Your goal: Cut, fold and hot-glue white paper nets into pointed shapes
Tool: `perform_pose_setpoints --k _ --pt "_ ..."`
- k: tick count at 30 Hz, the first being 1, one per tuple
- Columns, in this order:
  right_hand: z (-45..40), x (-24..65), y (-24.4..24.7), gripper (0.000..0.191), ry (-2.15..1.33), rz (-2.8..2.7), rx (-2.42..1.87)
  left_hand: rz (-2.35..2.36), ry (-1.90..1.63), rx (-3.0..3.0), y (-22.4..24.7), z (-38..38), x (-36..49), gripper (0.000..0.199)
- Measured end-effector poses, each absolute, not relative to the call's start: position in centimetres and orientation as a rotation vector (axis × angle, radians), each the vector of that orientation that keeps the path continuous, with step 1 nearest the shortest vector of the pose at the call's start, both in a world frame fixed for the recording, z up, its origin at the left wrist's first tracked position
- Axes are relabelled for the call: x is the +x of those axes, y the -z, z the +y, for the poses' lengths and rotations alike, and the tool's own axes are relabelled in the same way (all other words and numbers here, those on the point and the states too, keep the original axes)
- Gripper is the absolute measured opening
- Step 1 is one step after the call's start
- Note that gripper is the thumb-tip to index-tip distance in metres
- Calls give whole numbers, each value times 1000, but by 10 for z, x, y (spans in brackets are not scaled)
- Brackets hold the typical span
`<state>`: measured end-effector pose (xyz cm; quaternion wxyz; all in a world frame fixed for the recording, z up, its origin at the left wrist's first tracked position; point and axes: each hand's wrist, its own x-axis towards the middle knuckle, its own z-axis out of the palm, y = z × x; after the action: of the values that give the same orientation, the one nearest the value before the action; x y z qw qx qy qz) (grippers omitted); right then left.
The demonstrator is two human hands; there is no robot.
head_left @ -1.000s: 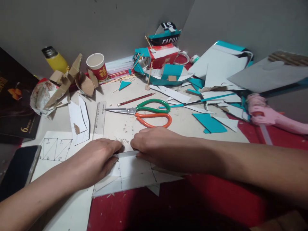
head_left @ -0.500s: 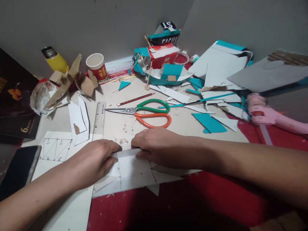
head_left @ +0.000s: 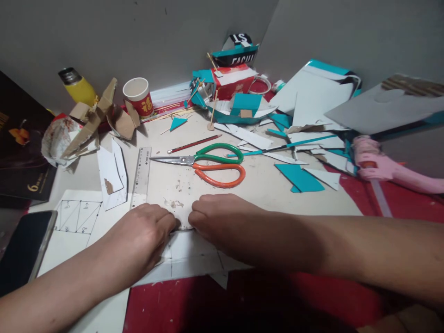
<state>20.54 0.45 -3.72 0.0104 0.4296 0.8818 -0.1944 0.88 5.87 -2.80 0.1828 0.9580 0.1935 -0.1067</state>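
Note:
A white piece of card [head_left: 194, 249] with dark pencil lines lies at the near edge of the work surface. My left hand [head_left: 151, 231] is closed on its far left edge, fingers curled. Beside it my right hand [head_left: 218, 222] is closed on the same far edge, a short gap between the two. The fingertips of both are partly hidden, and my right hand covers much of the card's right side. Just beyond the hands lie scissors [head_left: 183, 160] with green and orange handles, a clear ruler [head_left: 140, 173] and a dark red pencil [head_left: 194, 144].
On the left are a phone [head_left: 26, 249], a sheet with a drawn grid [head_left: 78, 216] and a cut white card [head_left: 111, 180]. A paper cup [head_left: 137, 97] and yellow bottle [head_left: 78, 88] stand behind. Teal and white scraps [head_left: 298, 177] and a pink glue gun [head_left: 378, 162] lie right.
Both hands have rolled forward and down over the card's far edge. The raised strip between them now lies lower, and less of the card shows. The scissors, ruler and pencil have stayed put.

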Motion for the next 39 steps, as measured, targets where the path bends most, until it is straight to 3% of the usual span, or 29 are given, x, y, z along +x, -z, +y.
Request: perform_pose_setpoints --k 13,24,28,32,36,39 --pt "-34 195 63 15 -139 3048 1262 189 75 3237 38 37 8 20" --pt "-16 217 59 16 532 2912 1480 544 202 2748 18 58 2 16" --pt "-17 217 55 14 632 2844 1503 639 71 2593 -6 46 -3 41" --pt "-18 214 52 16 633 2800 1529 642 50 2561 2 26 -7 69" --pt "-17 213 44 14 645 2733 1505 726 58 2473 19 23 -7 57" --pt "-20 216 37 27 791 2729 1504 718 48 2425 23 29 -7 42"
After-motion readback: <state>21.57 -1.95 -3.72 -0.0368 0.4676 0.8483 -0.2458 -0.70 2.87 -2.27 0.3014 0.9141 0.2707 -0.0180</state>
